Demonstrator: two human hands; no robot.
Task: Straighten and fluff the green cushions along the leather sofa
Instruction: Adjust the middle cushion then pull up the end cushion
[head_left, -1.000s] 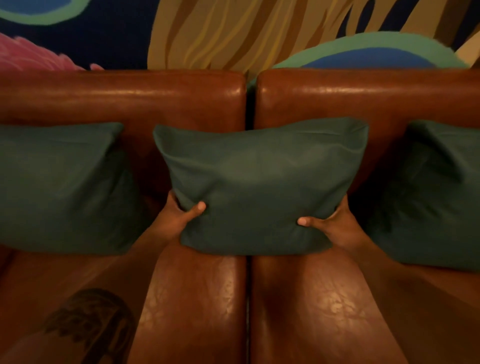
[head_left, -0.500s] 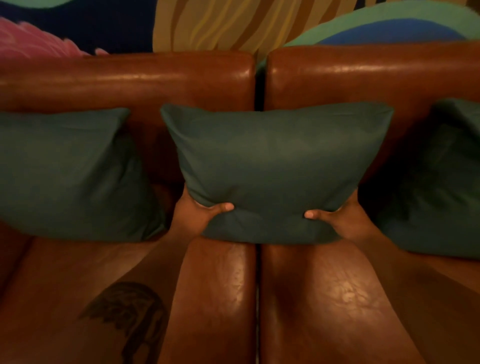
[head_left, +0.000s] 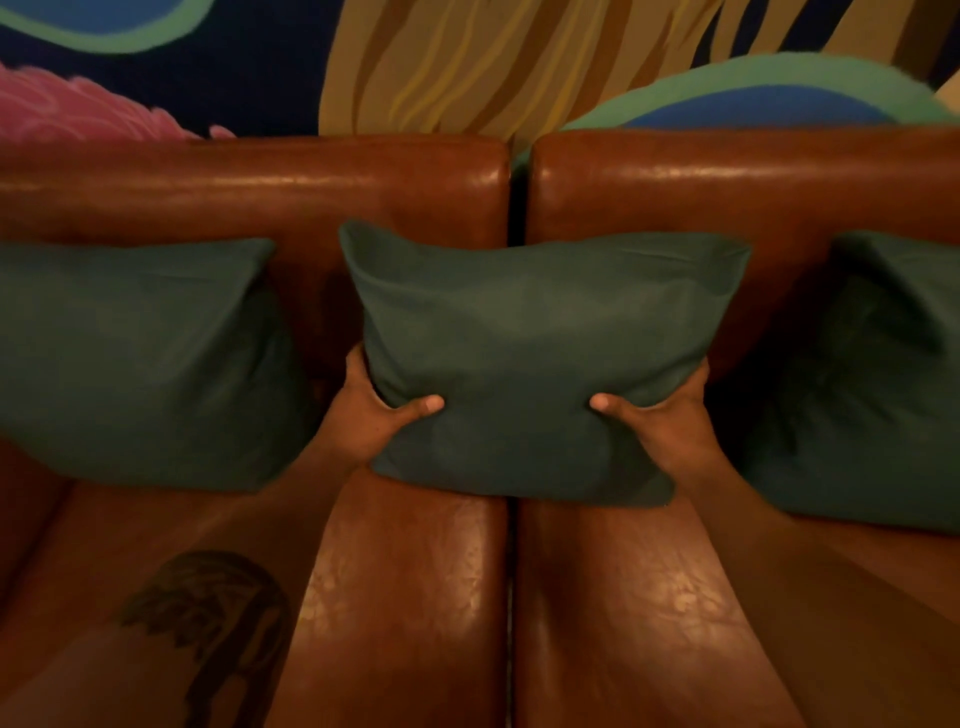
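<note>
A green middle cushion (head_left: 530, 338) leans against the backrest of the brown leather sofa (head_left: 405, 597), straddling the gap between two seat sections. My left hand (head_left: 374, 415) grips its lower left side, thumb on the front, fingers hidden behind. My right hand (head_left: 660, 421) grips its lower right side the same way. A second green cushion (head_left: 140, 364) stands to the left and a third green cushion (head_left: 862, 395) to the right, both propped against the backrest and touched by neither hand.
A dark seam (head_left: 511, 597) splits the two seat cushions and runs up between the backrest sections. Behind the sofa hangs a colourful painted wall (head_left: 467, 62) in blue, pink, yellow and green.
Both hands have kept their grip on the middle cushion and squeezed inward; the cushion's top now sags in the middle. The view shifted slightly.
</note>
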